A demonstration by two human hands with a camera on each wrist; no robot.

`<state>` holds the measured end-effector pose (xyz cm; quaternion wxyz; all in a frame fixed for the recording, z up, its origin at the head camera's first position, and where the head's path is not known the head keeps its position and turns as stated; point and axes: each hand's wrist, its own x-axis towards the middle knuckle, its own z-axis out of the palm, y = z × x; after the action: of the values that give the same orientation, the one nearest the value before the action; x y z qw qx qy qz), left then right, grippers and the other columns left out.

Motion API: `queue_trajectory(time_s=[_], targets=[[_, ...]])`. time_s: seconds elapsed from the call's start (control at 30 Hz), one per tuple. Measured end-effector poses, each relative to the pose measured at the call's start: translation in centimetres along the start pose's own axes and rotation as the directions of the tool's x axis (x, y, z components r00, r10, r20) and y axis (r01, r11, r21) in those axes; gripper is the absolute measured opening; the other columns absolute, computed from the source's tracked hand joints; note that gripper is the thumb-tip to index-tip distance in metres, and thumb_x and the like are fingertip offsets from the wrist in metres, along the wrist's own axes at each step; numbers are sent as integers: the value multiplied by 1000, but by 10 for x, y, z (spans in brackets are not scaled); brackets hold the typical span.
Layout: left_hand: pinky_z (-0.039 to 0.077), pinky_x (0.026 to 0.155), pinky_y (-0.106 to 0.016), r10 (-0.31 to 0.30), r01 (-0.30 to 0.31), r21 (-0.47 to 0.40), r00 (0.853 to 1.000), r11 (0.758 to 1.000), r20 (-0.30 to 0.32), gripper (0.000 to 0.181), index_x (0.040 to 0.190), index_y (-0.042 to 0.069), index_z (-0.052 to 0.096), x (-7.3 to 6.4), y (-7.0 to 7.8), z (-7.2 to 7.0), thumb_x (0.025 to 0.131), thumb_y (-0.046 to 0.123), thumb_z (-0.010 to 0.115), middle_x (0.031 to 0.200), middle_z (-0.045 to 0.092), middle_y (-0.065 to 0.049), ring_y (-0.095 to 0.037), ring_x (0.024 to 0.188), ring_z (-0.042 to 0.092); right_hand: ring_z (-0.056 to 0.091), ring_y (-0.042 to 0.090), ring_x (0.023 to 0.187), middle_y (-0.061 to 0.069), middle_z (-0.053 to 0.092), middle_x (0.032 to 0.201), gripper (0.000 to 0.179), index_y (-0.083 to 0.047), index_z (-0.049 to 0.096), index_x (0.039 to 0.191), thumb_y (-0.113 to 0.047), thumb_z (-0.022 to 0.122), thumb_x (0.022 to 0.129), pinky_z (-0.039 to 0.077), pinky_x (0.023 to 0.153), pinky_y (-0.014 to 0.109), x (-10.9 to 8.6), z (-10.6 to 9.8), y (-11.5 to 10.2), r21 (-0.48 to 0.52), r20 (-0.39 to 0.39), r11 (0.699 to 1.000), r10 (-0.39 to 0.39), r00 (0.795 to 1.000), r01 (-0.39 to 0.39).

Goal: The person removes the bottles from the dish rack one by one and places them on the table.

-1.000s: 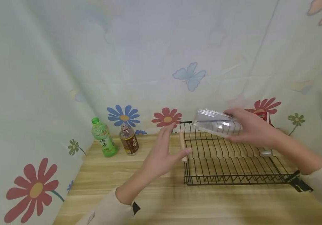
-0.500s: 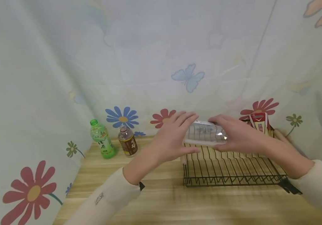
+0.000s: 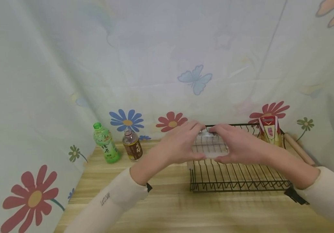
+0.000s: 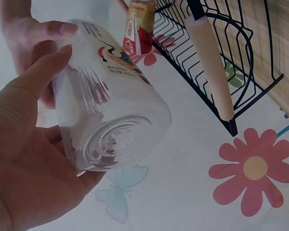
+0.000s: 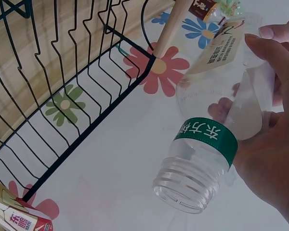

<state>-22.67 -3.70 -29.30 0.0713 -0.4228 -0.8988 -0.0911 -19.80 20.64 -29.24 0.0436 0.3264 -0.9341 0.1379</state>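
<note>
Both hands hold a clear plastic bottle (image 3: 212, 145) above the wire rack. My left hand (image 3: 181, 145) grips its base end, and in the left wrist view the ringed bottom of the bottle (image 4: 120, 139) faces out between thumb and palm. My right hand (image 3: 239, 144) is curled round the other end. The right wrist view shows an uncapped threaded neck, a green band with white characters and a pale label on the bottle (image 5: 207, 106). The bottle lies roughly sideways, its middle showing between the two hands.
Under the hands stands a black wire rack (image 3: 231, 186) with wooden handles. A red and cream carton (image 3: 269, 131) is in its back right corner. On the wooden table (image 3: 155, 207) at left stand a green tea bottle (image 3: 107, 144) and a brown-labelled bottle (image 3: 133, 147). Flowered cloth hangs behind.
My left hand has moved right and taken hold of the bottle's base. My right hand has moved left with the bottle, uncovering the carton and the rack's right side.
</note>
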Motion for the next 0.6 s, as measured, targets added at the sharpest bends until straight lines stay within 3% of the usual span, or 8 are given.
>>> queue_trajectory(time_s=[0.23, 0.6], targets=[[56, 94, -28, -6, 13, -118, 998, 993, 56, 77, 148, 13, 52, -3, -6, 3, 89, 52, 84, 138, 56, 0, -12, 110, 56, 64, 23, 107, 11, 63, 136, 84, -6, 53, 144, -32, 96, 77, 62, 84, 42, -1, 2, -3, 2, 0, 1000, -2, 1000, 2], [52, 107, -37, -14, 34, -199, 995, 980, 102, 80, 151, 11, 52, -6, -15, 10, 89, 48, 85, 142, 61, -3, -19, 126, 56, 63, 26, 113, 13, 63, 137, 85, -7, 53, 146, -32, 97, 77, 62, 88, 45, 4, 11, -5, 14, 16, 1000, -10, 1000, 10]])
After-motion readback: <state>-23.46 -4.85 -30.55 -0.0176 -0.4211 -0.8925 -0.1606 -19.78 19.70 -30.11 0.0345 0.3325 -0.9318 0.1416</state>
